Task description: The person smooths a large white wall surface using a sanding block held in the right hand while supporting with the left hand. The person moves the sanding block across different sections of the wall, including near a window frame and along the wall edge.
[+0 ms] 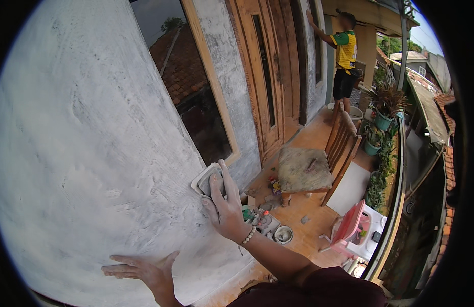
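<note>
Plainly, the right hand (227,211) clasps a block (204,185), the left hand (147,271) splayed.

Orange floor (318,227) — wooden chair (321,175), pink chair (349,223), round tin (283,235), grey scrap (304,220).

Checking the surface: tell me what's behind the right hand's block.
Pale wall shows left of the block; the patch directly behind it and the right hand is hidden.

1. Shirt (344,55), yellow with green sleeve, worn by a person (343,84) near the far window: pale marking at the back, too small and blurred to read.
2. Legible lettering, numbers or signs: none.
</note>
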Demonstrator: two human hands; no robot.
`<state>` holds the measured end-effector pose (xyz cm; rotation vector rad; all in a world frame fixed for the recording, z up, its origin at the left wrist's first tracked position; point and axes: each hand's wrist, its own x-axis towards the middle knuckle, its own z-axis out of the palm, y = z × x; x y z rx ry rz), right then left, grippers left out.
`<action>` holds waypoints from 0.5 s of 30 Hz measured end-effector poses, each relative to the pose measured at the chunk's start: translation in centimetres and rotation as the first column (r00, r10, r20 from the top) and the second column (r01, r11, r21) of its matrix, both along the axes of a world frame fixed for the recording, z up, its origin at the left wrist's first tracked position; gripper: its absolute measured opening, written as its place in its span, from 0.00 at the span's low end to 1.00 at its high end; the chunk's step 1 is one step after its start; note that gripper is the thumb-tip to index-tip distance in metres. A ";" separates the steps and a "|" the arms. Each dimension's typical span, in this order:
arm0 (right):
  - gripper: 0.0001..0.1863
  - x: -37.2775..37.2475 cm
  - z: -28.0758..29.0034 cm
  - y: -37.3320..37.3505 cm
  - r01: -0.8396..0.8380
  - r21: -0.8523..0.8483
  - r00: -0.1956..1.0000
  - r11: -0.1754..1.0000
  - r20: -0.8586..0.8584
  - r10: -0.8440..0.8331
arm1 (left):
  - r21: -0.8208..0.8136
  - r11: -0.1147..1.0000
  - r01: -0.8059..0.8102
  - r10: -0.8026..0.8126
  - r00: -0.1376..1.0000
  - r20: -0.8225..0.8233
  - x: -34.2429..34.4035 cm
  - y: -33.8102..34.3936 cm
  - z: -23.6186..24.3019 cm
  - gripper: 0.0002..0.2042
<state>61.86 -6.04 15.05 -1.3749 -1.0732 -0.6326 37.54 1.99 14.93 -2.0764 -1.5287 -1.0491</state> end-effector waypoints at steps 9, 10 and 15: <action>0.27 -2.1 -2.5 -1.1 0.012 -0.039 0.998 0.999 0.067 -0.009 | 0.080 0.996 -0.036 0.043 0.994 -0.097 1.0 -0.4 0.1 0.90; 0.26 -2.3 -2.9 -1.2 0.026 -0.114 0.999 0.993 0.031 -0.022 | 0.049 0.996 -0.079 0.084 0.990 -0.115 1.2 -0.5 0.2 0.90; 0.28 -1.6 0.2 0.1 0.089 -0.070 0.995 0.994 -0.044 -0.092 | 0.015 0.985 -0.172 0.172 0.971 -0.167 1.9 -1.2 1.7 0.91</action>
